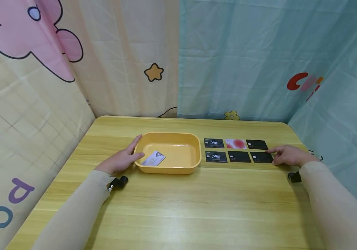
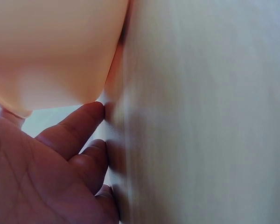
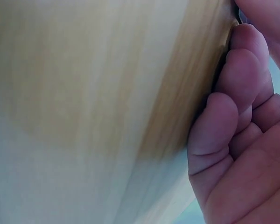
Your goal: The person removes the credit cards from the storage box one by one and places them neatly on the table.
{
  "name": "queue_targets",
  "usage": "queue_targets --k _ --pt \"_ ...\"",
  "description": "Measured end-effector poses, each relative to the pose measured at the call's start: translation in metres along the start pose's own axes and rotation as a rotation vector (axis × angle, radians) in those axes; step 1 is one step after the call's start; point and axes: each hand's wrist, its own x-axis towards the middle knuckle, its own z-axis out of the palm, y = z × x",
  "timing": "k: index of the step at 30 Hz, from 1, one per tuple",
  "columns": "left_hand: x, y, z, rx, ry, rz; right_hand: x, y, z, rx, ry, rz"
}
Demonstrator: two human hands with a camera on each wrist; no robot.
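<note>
Left hand (image 1: 120,160) is spread, right hand (image 1: 290,155) is curled.

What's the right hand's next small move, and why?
Probably the right hand should ease its fingers off the near-right black VIP card: that card lies flat on the wooden table, roughly in line with its row, so it looks set. One white card lies in the yellow tray.
</note>
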Motion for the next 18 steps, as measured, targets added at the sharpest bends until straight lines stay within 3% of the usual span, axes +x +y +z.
queue_targets --k 18 --pt "0.0005 -0.0004 -0.0004 0.014 0.002 -0.006 0.0008 0.003 -0.0016 0.009 -0.028 -0.011"
